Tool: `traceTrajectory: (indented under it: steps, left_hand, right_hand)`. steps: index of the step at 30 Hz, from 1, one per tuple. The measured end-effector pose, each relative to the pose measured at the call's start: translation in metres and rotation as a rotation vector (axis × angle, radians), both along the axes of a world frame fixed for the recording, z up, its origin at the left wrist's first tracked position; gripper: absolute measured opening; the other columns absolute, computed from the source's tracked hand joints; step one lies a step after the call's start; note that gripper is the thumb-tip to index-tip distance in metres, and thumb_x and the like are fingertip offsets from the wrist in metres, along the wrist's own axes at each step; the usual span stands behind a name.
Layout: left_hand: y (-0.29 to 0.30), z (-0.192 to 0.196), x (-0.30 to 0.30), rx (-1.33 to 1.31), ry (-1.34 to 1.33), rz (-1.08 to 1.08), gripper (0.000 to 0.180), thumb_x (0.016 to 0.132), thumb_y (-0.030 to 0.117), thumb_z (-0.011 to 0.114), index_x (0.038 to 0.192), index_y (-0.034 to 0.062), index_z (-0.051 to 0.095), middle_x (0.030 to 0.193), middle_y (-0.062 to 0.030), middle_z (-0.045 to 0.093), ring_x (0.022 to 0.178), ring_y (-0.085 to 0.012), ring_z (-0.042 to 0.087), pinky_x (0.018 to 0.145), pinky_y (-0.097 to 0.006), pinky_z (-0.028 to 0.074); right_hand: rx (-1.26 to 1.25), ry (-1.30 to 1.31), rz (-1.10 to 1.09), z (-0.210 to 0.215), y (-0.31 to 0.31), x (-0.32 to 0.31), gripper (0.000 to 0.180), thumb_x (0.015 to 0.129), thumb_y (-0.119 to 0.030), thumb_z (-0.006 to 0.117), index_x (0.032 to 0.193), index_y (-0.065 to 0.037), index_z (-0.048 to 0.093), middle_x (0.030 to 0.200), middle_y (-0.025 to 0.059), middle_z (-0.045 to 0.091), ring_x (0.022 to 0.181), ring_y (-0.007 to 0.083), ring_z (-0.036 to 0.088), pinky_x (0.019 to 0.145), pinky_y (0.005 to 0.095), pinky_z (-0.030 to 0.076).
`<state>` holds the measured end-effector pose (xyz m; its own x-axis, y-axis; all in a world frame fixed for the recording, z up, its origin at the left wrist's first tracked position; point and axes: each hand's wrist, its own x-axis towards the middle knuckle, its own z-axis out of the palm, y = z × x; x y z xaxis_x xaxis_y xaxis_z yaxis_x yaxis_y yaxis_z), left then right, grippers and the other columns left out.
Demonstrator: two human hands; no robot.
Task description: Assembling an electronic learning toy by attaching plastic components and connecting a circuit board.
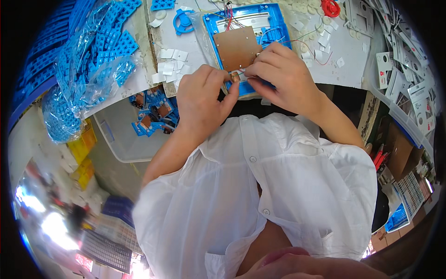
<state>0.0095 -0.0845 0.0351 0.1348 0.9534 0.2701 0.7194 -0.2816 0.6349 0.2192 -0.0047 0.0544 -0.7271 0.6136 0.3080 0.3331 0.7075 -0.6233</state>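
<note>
A blue plastic housing [284, 29] lies on the table in front of me, its inside facing up. Over its middle sits a brown circuit board [237, 46], with thin coloured wires running out around it. My left hand [202, 95] is at the board's near left corner, thumb and forefinger closed at the housing's near edge. From the other side, my right hand [285, 76] reaches in over the near right corner, its fingers bent and pinched together. Between the two sets of fingertips a thin pale wire shows. What exactly each pinch holds is too small to tell.
Bagged blue plastic parts [111, 51] fill the left side. Small white squares [174, 65] and a blue ring [182, 22] lie left of the housing. A red round part [331, 8] lies at the far right. Below the table edge, a clear bin [123, 149] holds blue assemblies. White panels [409, 69] crowd the right.
</note>
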Motion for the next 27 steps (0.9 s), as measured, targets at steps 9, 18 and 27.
traceTrajectory:
  steps: [9,18,27]
  left_hand:
    - [-0.006,0.002,0.003,-0.002,-0.015,-0.044,0.026,0.078,0.016,0.082,0.101,0.0109,0.071,0.091,-0.0027,0.063,0.079,-0.023,0.06,0.072,-0.039,0.04]
    - [-0.003,0.003,0.0,-0.016,-0.038,-0.048,0.023,0.079,0.019,0.083,0.098,0.0112,0.073,0.091,-0.0021,0.063,0.081,-0.022,0.06,0.076,-0.038,0.039]
    - [0.002,0.005,-0.004,-0.013,0.031,-0.123,0.027,0.077,0.024,0.084,0.098,0.0124,0.073,0.094,-0.0017,0.063,0.084,-0.0217,0.059,0.079,-0.039,0.038]
  right_hand:
    - [0.068,-0.092,-0.052,-0.003,-0.008,-0.005,0.028,0.071,-0.013,0.082,0.096,-0.014,0.07,0.091,0.0001,0.062,0.095,0.0243,0.057,0.08,0.0392,0.043]
    - [0.099,0.066,-0.061,-0.015,-0.006,-0.003,0.026,0.068,-0.008,0.084,0.092,-0.011,0.073,0.091,0.0008,0.064,0.09,0.025,0.058,0.077,0.0378,0.044]
    - [0.029,0.005,0.017,-0.011,-0.005,0.0,0.033,0.066,-0.003,0.082,0.097,-0.011,0.073,0.095,0.0028,0.065,0.096,0.0265,0.057,0.081,0.0391,0.047]
